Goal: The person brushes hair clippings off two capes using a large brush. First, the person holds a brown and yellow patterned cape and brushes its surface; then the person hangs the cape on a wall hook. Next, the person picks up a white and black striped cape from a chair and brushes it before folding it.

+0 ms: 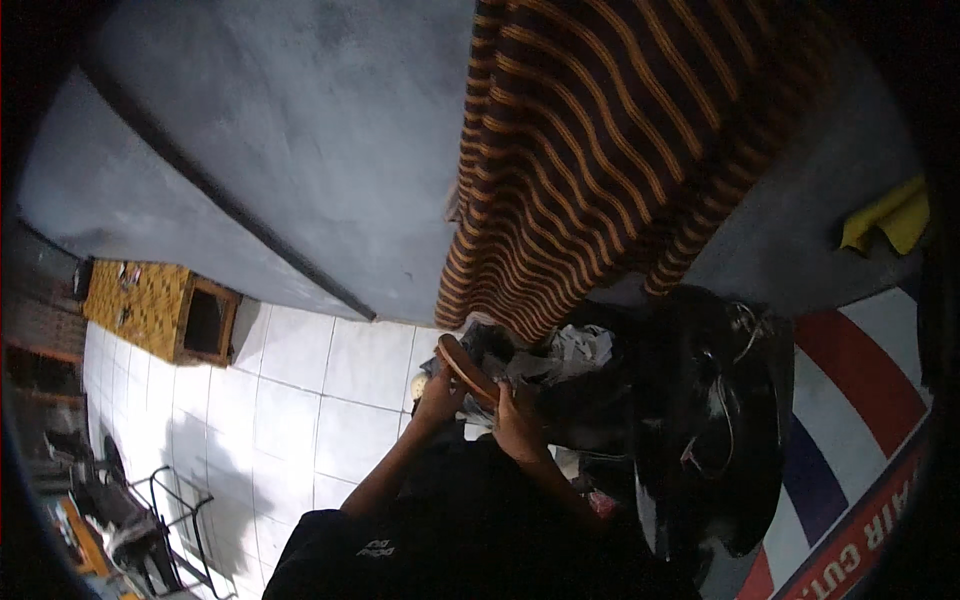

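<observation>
A long, flat brown object with a rounded end and a paler edge is held slantwise in front of me; its exact kind is not clear. Around its left side, near the middle, my left hand is closed. The lower right end sits in the grip of my right hand, with the thumb along it. Just beyond the hands lies a heap with crumpled grey-white plastic and dark items that I cannot make out.
A brown cloth with orange stripes hangs ahead by the grey wall. To the right are a glossy black chair-like form and a striped sign. A yellow-patterned cabinet and a metal-framed chair stand left on white tiles.
</observation>
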{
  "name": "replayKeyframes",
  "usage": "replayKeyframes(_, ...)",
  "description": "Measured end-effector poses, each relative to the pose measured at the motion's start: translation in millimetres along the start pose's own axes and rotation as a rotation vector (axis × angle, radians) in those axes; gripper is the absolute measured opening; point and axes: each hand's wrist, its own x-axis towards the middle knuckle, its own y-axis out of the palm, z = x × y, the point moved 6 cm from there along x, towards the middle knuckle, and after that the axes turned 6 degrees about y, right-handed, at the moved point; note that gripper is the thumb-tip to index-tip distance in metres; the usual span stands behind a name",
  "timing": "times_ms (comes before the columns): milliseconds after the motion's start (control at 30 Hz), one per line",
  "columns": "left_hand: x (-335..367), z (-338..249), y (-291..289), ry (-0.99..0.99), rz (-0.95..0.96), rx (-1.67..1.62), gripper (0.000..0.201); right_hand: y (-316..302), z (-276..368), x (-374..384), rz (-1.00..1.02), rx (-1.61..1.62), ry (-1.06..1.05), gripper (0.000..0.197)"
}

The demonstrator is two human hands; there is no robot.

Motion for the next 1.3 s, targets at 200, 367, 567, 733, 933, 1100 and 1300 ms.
replayKeyframes(200, -91, -9, 32, 0.049, -0.342, -0.030, 0.031, 29, -39, -26, 0.118, 0.151, -0.111, 0.044)
replayKeyframes(367, -170, -19, 43, -0.238, -0.372, -0.036, 0.031, 42, -36, -58, 0.167, 0.127, -0.306, 0.044)
replayKeyframes(567, -269, 27, 44, -0.213, -0.666, -0.105, 0.034, 80, 7, -107, 0.411, 0.012, -0.569, 0.034)
replayKeyframes(733, -372, 54, 30, -0.219, -0.966, -0.202, 0.033, 118, 68, -162, 0.479, 0.000, -0.746, 0.040)
replayKeyframes(933, -538, 96, 26, -0.307, -1.264, -0.319, 0.036, 188, 178, -275, 0.647, -0.103, -0.958, 0.040)
replayKeyframes(1100, -689, 127, 31, -0.352, -1.536, -0.329, 0.035, 272, 245, -394, 0.892, -0.091, -1.202, 0.043)
replayKeyframes(1300, -821, 166, 25, -0.531, -1.730, -0.480, 0.033, 332, 311, -506, 1.056, -0.131, -1.258, 0.044)
